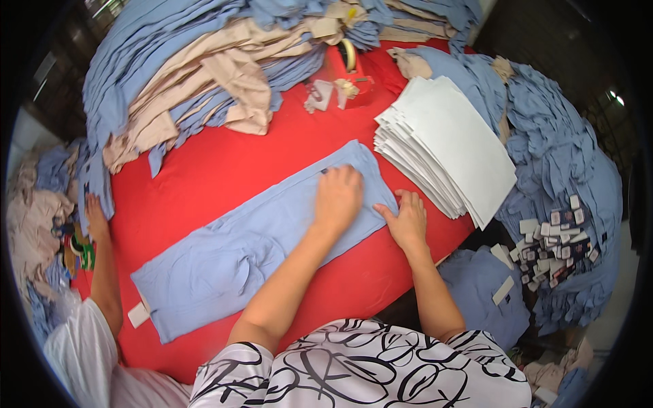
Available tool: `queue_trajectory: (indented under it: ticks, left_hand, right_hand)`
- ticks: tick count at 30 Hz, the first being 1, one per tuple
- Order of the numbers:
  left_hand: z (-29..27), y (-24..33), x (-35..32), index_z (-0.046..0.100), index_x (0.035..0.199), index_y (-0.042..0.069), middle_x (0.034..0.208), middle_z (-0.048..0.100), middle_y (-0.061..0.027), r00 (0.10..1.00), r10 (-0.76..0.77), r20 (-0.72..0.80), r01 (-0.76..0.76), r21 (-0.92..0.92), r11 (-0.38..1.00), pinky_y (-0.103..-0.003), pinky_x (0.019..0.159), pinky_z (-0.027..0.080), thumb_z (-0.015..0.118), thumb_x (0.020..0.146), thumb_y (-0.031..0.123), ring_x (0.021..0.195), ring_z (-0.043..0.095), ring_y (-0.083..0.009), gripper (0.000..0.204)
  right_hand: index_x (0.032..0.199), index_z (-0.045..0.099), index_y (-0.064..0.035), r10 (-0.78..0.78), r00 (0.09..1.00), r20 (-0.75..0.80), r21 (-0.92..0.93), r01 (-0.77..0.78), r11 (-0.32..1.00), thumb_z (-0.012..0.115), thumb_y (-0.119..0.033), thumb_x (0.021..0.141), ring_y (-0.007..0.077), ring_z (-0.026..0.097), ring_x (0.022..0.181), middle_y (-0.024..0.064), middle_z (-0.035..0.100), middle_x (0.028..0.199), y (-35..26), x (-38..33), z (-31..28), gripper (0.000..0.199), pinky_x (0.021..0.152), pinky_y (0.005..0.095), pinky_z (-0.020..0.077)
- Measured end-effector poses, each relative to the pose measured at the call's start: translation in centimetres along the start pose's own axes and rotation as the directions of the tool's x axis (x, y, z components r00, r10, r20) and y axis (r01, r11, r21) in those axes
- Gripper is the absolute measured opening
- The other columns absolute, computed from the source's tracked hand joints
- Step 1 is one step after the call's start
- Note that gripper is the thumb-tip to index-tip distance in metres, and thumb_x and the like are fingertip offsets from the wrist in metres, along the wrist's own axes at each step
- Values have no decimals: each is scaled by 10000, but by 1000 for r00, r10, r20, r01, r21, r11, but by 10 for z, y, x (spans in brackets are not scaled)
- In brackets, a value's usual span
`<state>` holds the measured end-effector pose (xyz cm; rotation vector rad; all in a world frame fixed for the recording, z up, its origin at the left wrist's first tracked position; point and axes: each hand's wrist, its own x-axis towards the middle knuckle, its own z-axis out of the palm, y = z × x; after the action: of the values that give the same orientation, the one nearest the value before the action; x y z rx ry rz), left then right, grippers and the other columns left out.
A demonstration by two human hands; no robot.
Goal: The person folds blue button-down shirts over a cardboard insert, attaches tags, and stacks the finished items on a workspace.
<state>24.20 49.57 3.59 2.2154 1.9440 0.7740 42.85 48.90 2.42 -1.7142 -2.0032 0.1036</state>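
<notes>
- Cloth (262,228), soft, blue, long and wrinkly, lies slanted mid-frame on a red cover (224,166).
- Left hand (338,199) is curled on its upper right end; I cannot tell if it pinches anything.
- Right hand (409,221), loosely open, holds nothing, its thumb at the cloth's right edge.
- Flat white sheets (456,143) sit stacked, upper right.

Left hand (339,197) curled, right hand (409,223) spread

The left forearm (286,289) slants up and rightward, its hand knuckles-up, fingers bent downward and slightly blurred. The right forearm (435,294) leans up and leftward, the thumb (385,213) set apart from the fingers. The hands are near each other without touching, the left reaching a little farther forward.
</notes>
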Motion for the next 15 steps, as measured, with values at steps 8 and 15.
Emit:
queue_trajectory:
  ticks: [8,15]
  left_hand:
    - [-36,4,-72,540,1338,-17,1444,473,-198,975,-104,-196,105,-4,994,-531,1116,316,639,901,217,1336,430,-369,505]
    - [-54,-53,-161,482,1395,-32,1453,467,-227,918,-310,-248,362,206,909,-531,1169,258,583,952,265,1409,371,-363,543]
  right_hand:
    - [943,584,-2,93,956,277,566,-241,788,649,-75,783,366,661,821,215,663,914,4,29,5,187,751,410,501]
    - [1003,509,-27,-517,841,160,596,335,730,554,34,842,399,625,1037,195,638,1188,-162,-23,-22,178,858,412,512]
